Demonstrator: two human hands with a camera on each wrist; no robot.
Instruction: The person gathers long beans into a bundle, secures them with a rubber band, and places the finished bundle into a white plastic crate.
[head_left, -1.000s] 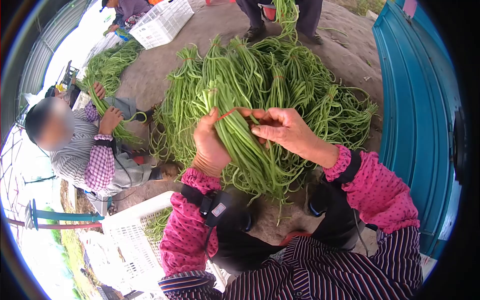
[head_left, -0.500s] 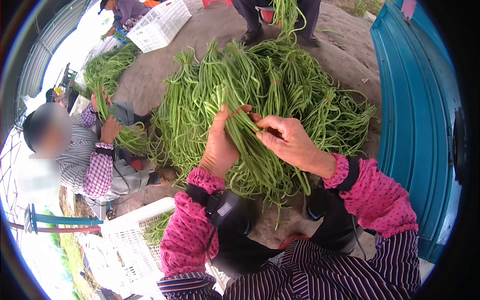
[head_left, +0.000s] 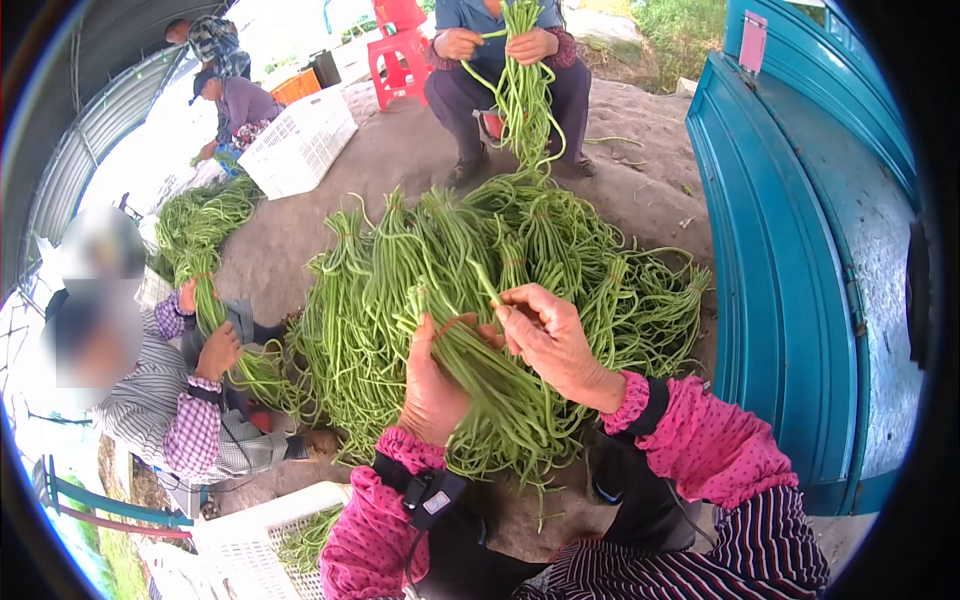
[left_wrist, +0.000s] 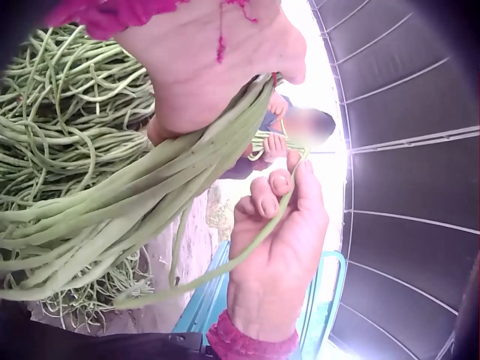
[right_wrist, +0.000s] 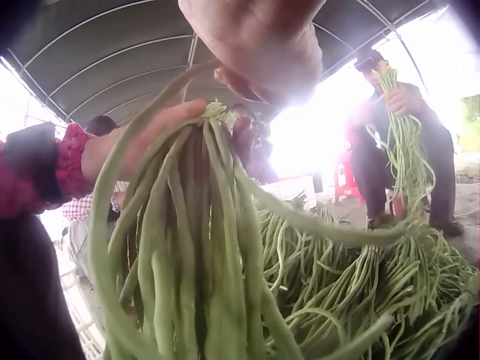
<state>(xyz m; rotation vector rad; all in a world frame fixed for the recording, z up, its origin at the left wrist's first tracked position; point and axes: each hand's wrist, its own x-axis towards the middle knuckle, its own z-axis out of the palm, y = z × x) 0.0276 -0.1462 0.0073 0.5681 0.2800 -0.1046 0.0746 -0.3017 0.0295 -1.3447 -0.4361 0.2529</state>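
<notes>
My left hand (head_left: 437, 385) grips a bundle of long green beans (head_left: 500, 385) near its top, where a red band crosses it. Just right of the bundle's top, my right hand (head_left: 562, 345) pinches the end of a single bean (head_left: 484, 281). In the left wrist view that loose bean (left_wrist: 255, 244) curves down from the fingertips of the right hand (left_wrist: 277, 247), while the bundle (left_wrist: 142, 202) hangs from the left hand (left_wrist: 199, 67). The right wrist view shows the bundle (right_wrist: 199, 247) hanging with its tips down. Behind it lies a large pile of beans (head_left: 350, 300).
A seated person (head_left: 180, 400) at the left holds beans, and another (head_left: 505, 50) sits beyond the pile with a bunch. White crates (head_left: 300, 143) stand at the back left and lower left. A blue metal panel (head_left: 780, 260) borders the right side; a red stool (head_left: 398, 65) is behind.
The head view has tilted up, showing more of the people behind. My right hand has drawn away from the bundle's band with one bean end raised between its fingers; my left hand keeps its grip.
</notes>
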